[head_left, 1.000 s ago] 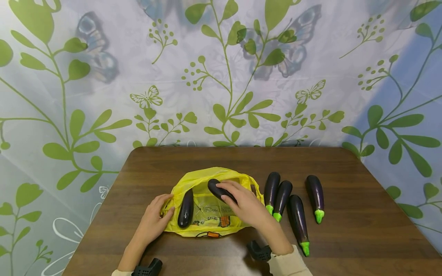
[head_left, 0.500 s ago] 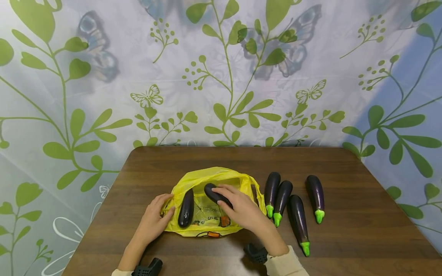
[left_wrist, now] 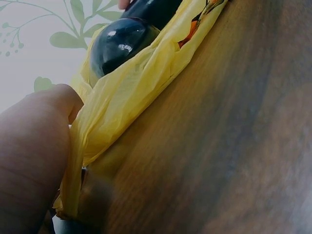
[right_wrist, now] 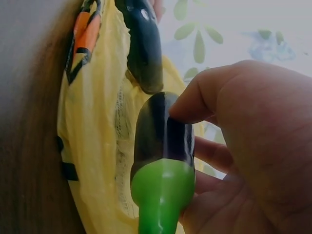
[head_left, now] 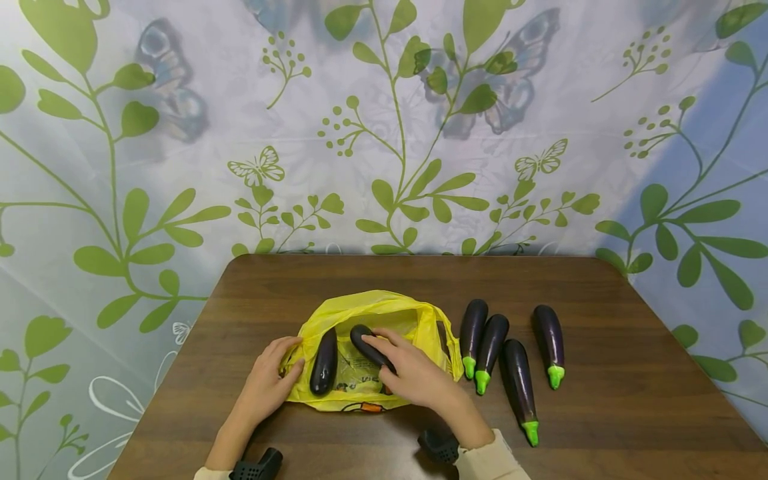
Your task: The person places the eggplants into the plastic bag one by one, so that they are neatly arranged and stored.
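Note:
A yellow plastic bag (head_left: 375, 298) lies on its side, mouth spread toward me. My left hand (head_left: 269, 373) pinches its left edge; in the left wrist view the bag (left_wrist: 126, 92) runs up from the thumb. One dark purple eggplant (head_left: 325, 363) lies inside at the left. My right hand (head_left: 414, 375) grips a second eggplant (head_left: 367, 347) at the mouth's middle, thumb and fingers on opposite sides. The right wrist view shows this held eggplant's green stem end (right_wrist: 163, 187) pointing back toward the wrist, and its far end close to the eggplant in the bag.
Several more eggplants (head_left: 519, 380) with bright green stems lie on the brown wooden table (head_left: 612, 400) right of the bag, the closest ones right by its edge. A patterned cloth (head_left: 384, 133) with leaves and butterflies hangs behind the table.
My right hand has moved left and slightly toward me, carrying its eggplant further across the bag's mouth toward the one inside. The left hand has stayed in place on the bag's edge.

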Action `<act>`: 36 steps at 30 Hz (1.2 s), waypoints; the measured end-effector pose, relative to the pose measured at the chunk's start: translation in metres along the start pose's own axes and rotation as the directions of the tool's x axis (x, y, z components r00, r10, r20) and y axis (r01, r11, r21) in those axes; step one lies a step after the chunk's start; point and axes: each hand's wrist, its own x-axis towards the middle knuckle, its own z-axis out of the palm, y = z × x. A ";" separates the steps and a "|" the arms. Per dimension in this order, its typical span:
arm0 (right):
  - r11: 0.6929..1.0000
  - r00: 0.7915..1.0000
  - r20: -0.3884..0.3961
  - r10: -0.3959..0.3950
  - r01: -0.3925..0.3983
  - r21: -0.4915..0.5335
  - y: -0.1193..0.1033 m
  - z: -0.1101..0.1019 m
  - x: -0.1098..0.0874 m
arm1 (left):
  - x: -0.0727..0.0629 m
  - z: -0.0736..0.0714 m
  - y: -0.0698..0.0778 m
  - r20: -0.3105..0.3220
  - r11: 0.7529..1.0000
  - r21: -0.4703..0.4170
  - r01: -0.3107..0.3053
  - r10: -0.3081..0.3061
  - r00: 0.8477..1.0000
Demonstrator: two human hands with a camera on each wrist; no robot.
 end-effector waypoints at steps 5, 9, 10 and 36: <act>1.000 1.000 -0.007 0.006 -0.006 0.001 0.000 0.006 0.002 | 0.000 -0.001 0.000 0.004 1.000 0.002 0.008 -0.008 1.000; 1.000 0.999 -0.054 0.005 -0.006 -0.019 0.001 0.012 0.005 | 0.000 -0.001 0.001 -0.004 1.000 0.004 0.003 -0.003 1.000; 1.000 0.998 -0.066 0.006 -0.007 -0.023 0.001 0.014 0.005 | 0.000 -0.001 0.001 -0.007 1.000 0.004 0.000 0.000 1.000; 0.995 0.994 -0.111 -0.013 0.024 0.100 0.002 0.044 0.011 | -0.001 -0.002 0.002 0.007 1.000 -0.003 0.015 -0.015 1.000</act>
